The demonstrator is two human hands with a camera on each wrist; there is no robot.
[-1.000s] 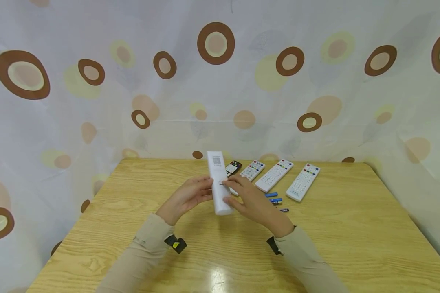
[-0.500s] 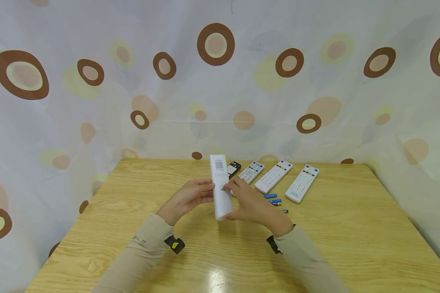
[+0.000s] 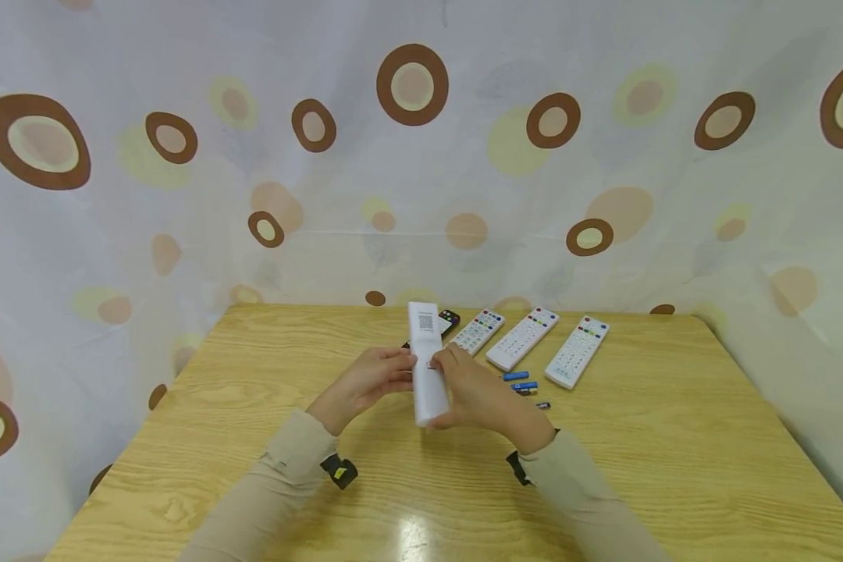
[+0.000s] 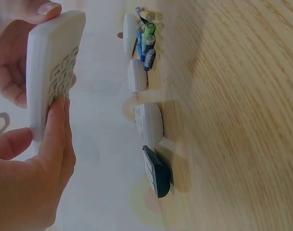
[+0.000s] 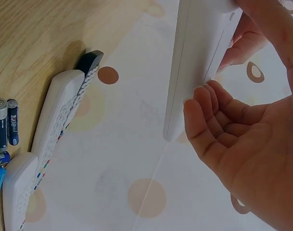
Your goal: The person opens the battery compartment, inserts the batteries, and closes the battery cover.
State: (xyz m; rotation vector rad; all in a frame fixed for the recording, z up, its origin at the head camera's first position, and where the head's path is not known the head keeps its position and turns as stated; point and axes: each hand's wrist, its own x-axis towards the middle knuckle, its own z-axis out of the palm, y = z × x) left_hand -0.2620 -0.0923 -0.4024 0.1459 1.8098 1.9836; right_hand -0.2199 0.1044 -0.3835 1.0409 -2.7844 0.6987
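A white remote control is held up over the table, its back with a printed code facing up. My left hand pinches its left side; in the left wrist view, the fingers lie along the button face and the thumb is at the opposite side. On the right, my right hand grips the remote, with fingertips at the small catch on the back and the thumb at the near end. The right wrist view shows its curled fingers beside the remote's edge. The back panel is on the remote.
Behind the hands lie a dark remote and three white ones: a left one, a middle one and a right one. Several loose batteries lie before them on the wooden table. A patterned curtain hangs behind.
The held remote has shifted slightly right and nearer to me. My right thumb has slid from the remote's back down to its near end, while my left hand keeps its hold.
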